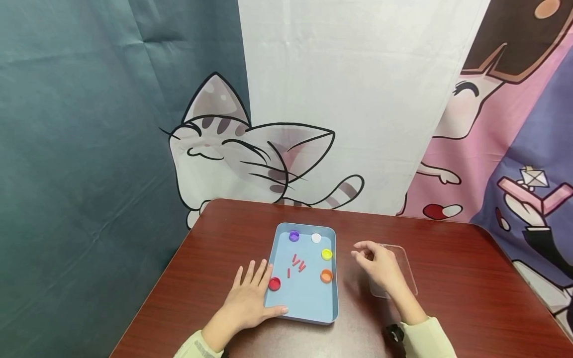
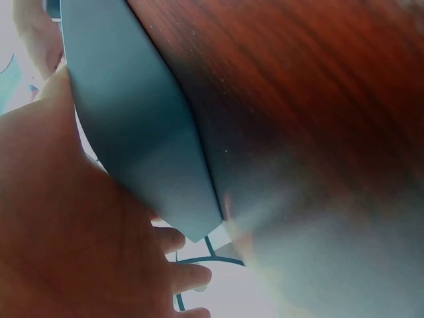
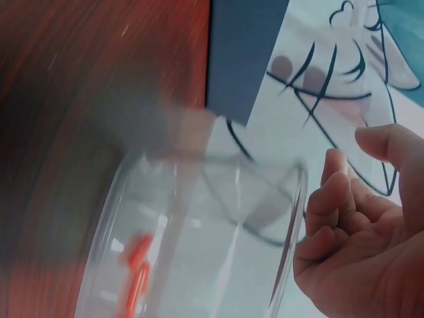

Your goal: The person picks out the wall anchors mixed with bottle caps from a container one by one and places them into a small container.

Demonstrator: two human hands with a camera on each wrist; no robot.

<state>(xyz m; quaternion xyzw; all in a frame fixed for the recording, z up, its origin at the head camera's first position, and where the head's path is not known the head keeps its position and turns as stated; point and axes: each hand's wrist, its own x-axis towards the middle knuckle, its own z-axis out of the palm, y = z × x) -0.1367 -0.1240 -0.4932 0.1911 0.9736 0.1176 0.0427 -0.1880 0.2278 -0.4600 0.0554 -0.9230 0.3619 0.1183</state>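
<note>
My left hand [image 1: 246, 302] lies spread at the near-left edge of a light blue tray [image 1: 309, 309], its thumb over the near rim. In the left wrist view the palm is against the tray's side [image 2: 139, 112]. My right hand [image 1: 384, 268] hovers right of the tray with fingers loosely bent and nothing between them. Below and beside it lies a clear plastic box [image 1: 408, 271]; the right wrist view shows red sticks [image 3: 138, 278] inside. Several short red sticks [image 1: 288, 273] lie scattered in the middle of the tray.
Along the tray's sides sit small round cups: purple [image 1: 294, 236], white [image 1: 316, 238], yellow [image 1: 327, 254], orange [image 1: 326, 276] and red [image 1: 274, 284]. A brown wooden table [image 1: 215, 248] carries everything. Printed curtains [image 1: 358, 99] hang behind it.
</note>
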